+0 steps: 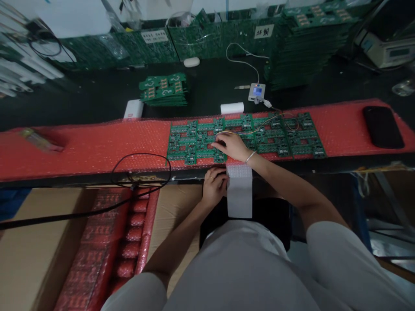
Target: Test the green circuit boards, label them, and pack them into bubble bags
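Green circuit boards point(270, 140) lie in a row on red bubble wrap, dark components facing up. Over the left part of that row is my right hand point(231, 146), its thumb and fingertips pinched close to a board; whatever is between them is too small to make out. A thin cable point(253, 131) runs from the small meter to near these fingers. Below the bench edge, my left hand point(214, 186) has its fingers closed at the left edge of a strip of small white labels point(239, 194), which hangs down in front of my body.
Red bubble wrap point(139, 138) covers the bench front, with a black phone-like object point(382, 126) at right. Behind are a small lit meter point(256, 91), stacked boards point(164, 90) and a taller board stack point(300, 52). A black cable point(97, 211) loops over the front edge, above open cartons point(35, 242).
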The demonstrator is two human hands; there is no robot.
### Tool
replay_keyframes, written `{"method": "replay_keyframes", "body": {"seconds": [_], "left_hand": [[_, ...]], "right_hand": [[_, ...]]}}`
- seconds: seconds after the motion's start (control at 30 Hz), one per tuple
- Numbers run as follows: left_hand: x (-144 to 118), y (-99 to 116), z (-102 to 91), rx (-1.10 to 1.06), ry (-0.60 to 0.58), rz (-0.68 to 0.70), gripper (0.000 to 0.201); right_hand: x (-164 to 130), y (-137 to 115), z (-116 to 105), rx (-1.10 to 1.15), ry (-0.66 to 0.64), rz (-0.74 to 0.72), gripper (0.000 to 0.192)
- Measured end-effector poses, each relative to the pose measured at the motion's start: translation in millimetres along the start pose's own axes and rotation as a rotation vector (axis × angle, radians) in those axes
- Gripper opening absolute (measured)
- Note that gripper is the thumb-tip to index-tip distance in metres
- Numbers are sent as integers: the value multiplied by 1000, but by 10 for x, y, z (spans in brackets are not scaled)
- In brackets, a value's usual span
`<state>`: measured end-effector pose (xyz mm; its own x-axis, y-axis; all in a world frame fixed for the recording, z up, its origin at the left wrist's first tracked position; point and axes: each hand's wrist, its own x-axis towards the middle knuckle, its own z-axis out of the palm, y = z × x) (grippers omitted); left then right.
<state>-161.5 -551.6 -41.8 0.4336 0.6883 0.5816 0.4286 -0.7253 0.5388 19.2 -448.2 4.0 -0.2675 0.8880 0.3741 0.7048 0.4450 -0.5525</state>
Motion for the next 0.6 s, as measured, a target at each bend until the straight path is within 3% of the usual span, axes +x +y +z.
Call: {"method": "replay_keyframes", "body": {"seconds": [0.17,0.33,0.47,0.6], "left_hand": [[137,71,-221,10,-33,-38,9],[560,-93,-492,92,-36,-120,10],[797,-267,-496,155,-193,-180,11],[851,-338,-417,179,-290,-227,10]], "right_hand": [[-1,1,15,-15,2,0,25],[-3,-26,1,-22,2,5,23],[-2,-49,-24,-28,-9,10,21],[-4,-56,-31,-23,-9,10,21]]}}
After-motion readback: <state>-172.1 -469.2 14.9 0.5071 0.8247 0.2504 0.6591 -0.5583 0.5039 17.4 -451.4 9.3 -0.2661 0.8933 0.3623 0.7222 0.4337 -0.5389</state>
